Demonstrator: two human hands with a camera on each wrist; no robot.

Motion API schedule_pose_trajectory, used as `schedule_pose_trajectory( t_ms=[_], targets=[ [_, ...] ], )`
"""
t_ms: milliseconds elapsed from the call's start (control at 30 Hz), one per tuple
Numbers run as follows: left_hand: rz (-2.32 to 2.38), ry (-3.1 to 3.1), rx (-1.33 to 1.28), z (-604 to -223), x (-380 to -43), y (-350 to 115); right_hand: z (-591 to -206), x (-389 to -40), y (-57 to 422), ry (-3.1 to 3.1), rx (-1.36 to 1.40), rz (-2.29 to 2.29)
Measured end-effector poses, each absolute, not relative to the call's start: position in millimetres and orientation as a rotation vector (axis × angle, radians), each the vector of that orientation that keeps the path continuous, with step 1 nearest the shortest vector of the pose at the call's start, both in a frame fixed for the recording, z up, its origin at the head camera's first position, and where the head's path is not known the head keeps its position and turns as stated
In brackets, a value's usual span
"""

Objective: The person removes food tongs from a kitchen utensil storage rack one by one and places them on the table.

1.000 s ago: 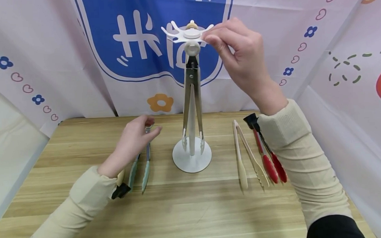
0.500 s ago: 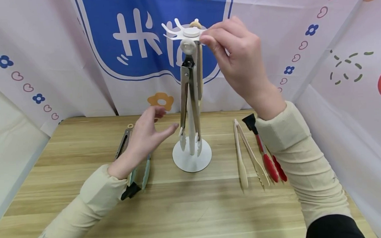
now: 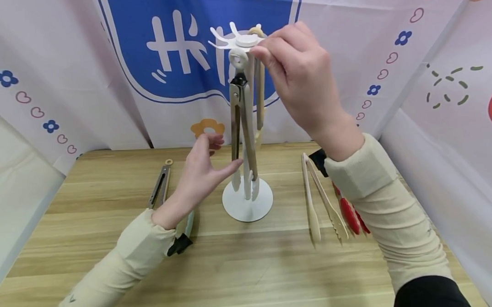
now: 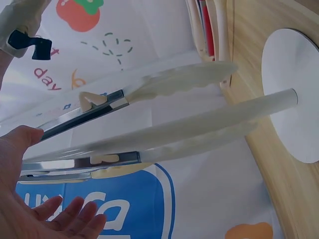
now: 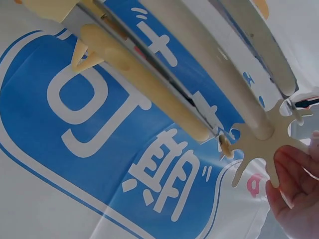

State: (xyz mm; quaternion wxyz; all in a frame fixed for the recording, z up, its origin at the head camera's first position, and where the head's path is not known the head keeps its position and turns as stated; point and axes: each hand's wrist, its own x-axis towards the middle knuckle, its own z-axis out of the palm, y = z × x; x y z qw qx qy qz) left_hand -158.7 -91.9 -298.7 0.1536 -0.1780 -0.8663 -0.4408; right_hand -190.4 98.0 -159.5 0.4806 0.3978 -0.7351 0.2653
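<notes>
My right hand (image 3: pixel 302 71) pinches one arm of the white hooked rack (image 3: pixel 246 41) atop an upright stand; the right wrist view shows thumb and fingers on that arm. White-tipped metal tongs (image 3: pixel 248 126) hang from a hook facing me. Behind the pole, yellow tongs (image 5: pixel 144 89) hang from another hook. My left hand (image 3: pixel 199 171) is beside the white-tipped tongs, thumb and fingers spread. Its thumb overlaps their left leg in the head view; I cannot tell whether it touches. In the left wrist view these tongs (image 4: pixel 184 77) have nothing curled round them.
The stand's round white base (image 3: pixel 233 206) sits mid-table. At left lie tongs with a tan loop (image 3: pixel 160 184) and teal tongs (image 3: pixel 189 223), partly hidden by my forearm. Cream tongs (image 3: pixel 311 201) and red tongs (image 3: pixel 348 213) lie at right, the red ones partly under my sleeve.
The rack has turned, carrying the white-tipped tongs left and bringing the yellow tongs out from behind. My left hand has moved right, away from the teal tongs. The right hand keeps its pinch.
</notes>
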Motion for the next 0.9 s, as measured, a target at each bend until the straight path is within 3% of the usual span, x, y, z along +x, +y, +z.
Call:
schedule_pose_trajectory(
  t_ms=[900],
  targets=[
    [-1.232, -2.373, -0.441, -302.5, -159.6, -71.3, -161.4, -176.6, 78.5, -1.857, 0.790, 0.429]
  ],
)
